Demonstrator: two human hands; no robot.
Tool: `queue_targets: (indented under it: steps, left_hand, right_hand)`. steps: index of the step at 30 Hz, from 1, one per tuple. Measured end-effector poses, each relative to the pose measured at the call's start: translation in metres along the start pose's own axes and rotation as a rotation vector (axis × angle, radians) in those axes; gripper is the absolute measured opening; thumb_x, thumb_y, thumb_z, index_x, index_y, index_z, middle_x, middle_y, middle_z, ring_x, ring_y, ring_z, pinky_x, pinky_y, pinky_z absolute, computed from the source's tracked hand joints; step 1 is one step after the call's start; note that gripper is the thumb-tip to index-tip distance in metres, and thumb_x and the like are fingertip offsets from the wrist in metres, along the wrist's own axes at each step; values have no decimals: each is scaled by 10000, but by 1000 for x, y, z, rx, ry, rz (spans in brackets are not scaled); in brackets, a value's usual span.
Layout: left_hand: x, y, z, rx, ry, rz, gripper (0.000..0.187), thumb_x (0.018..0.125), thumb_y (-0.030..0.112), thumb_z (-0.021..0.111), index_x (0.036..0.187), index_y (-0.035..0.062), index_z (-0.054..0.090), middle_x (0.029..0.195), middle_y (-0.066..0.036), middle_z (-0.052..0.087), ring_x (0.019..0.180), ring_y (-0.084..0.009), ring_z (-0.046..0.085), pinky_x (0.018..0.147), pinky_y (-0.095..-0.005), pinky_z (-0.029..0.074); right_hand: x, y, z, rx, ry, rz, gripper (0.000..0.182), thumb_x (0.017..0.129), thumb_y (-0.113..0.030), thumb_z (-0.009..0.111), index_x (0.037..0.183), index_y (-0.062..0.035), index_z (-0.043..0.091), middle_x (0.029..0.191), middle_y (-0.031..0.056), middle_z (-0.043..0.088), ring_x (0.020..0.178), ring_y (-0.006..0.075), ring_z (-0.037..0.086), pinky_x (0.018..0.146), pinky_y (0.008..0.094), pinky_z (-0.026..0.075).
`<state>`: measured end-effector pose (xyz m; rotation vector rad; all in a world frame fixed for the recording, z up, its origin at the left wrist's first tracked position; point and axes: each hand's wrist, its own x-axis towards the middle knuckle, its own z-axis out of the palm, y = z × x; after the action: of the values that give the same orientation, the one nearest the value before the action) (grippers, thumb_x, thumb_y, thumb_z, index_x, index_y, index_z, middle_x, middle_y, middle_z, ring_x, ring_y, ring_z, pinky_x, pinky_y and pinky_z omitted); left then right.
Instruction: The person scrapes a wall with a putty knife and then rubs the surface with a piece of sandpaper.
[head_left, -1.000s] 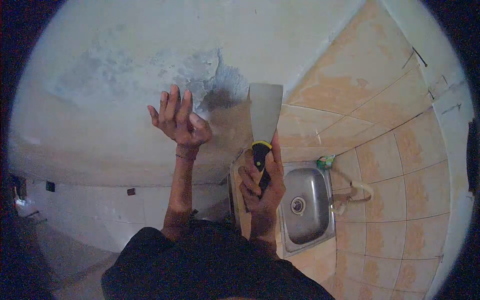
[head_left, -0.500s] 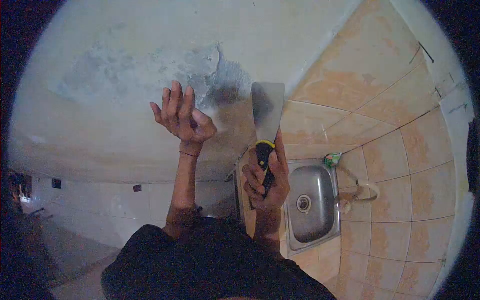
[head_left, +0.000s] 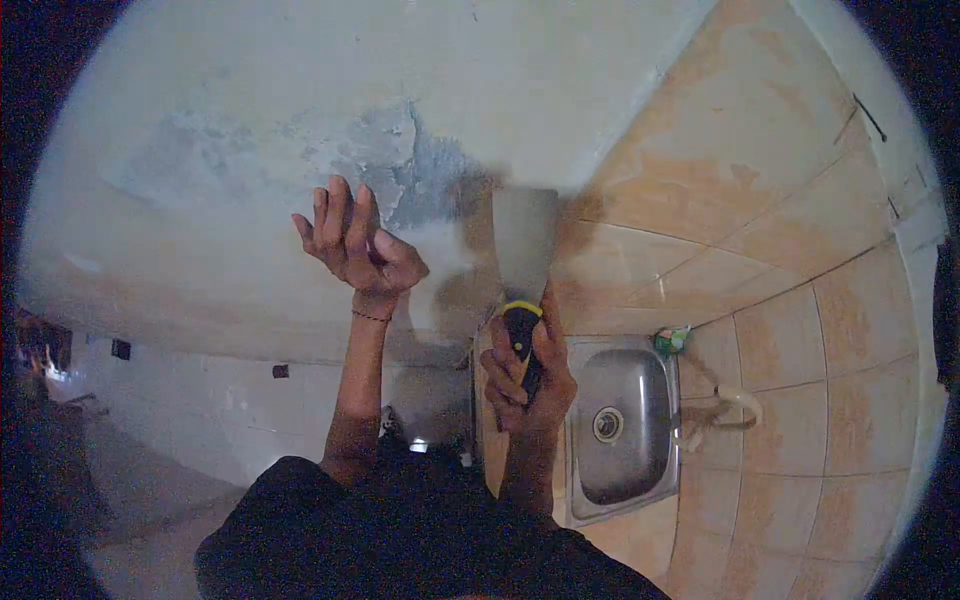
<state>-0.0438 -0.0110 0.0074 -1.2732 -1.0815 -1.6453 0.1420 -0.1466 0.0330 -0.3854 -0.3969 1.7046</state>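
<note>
In my right hand is a putty knife with a wide metal blade and a black and yellow handle. My fingers wrap round the handle, and the blade points up and away from me, its flat face toward the camera. To the left, my left hand is raised with fingers apart and slightly bent, holding nothing. Behind and above both hands is the painted wall, with a peeling, grey-blue patch of flaked paint. The blade's tip overlaps the wall just right of this patch.
A steel sink with a drain is set into the counter at lower right. Beside its far corner sits a small green packet. A pale tap juts from the orange and cream tiled wall.
The putty knife and my right hand have shifted slightly down and left in view, and the blade's face looks more evenly lit. My left hand has barely moved, still open.
</note>
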Motion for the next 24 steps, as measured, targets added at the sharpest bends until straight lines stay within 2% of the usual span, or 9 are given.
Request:
queue_targets:
  steps: [2,5,8,11,14,17,22,23,24]
  left_hand:
    - [-2,-1,0,18,5,5,418,908,181,402,1265,69,589,1365,-166,555,1338,-308,439,1184,-529,142]
    - [-6,-2,1,26,0,15,428,902,178,396,1271,67,581,1367,-165,552,1342,-303,435,1184,-529,144]
    - [-5,-2,4,15,-5,9,446,884,166,388,1278,75,577,1367,-154,554,1349,-296,429,1186,-525,144]
    - [-7,-1,0,7,-22,-17,462,855,156,397,1268,87,591,1369,-146,555,1356,-290,422,1189,-520,137]
    - [-5,-9,-1,-51,-30,-16,467,835,156,416,1257,95,607,1375,-145,552,1364,-289,413,1192,-519,120]
    - [-8,-13,-4,-45,-76,-22,478,830,161,417,1261,95,614,1381,-143,548,1371,-290,405,1193,-526,102]
    - [2,-25,-22,-51,-162,-20,498,851,203,410,1298,106,606,1398,-124,539,1380,-285,395,1193,-534,78]
    - [8,-8,-28,-54,-170,8,497,859,214,410,1304,110,605,1401,-119,537,1380,-285,394,1193,-534,74]
    - [12,-8,-32,-63,-176,16,496,866,225,411,1309,114,605,1405,-114,535,1381,-285,393,1193,-535,70]
  right_hand:
    - [-1,-2,6,-22,72,15,547,1026,-240,451,1538,-266,258,824,145,500,416,82,372,285,182,324]
    - [3,2,-8,125,-2,55,535,1029,-249,444,1531,-290,264,854,148,516,421,84,375,289,179,325]
    - [12,5,-16,143,-125,46,527,1028,-251,447,1523,-304,273,873,149,519,430,86,382,295,175,329]
    - [8,7,13,86,59,7,519,1026,-267,458,1515,-291,284,870,128,522,430,79,376,302,174,331]
    - [6,11,2,-147,6,-50,513,1025,-279,465,1509,-265,296,843,94,509,436,65,365,311,170,327]
    - [15,17,8,-105,-131,-168,503,1023,-286,468,1497,-216,314,815,73,502,437,53,358,317,166,325]
    - [9,31,32,-112,-148,-148,493,1022,-315,478,1473,-175,337,766,52,465,436,47,358,315,155,314]
    - [-1,18,31,-103,-177,-160,492,1022,-323,479,1469,-172,339,757,46,457,434,45,357,310,154,308]
    - [-6,17,32,-104,-120,-137,500,1024,-326,475,1478,-177,328,746,40,445,431,44,353,305,153,299]
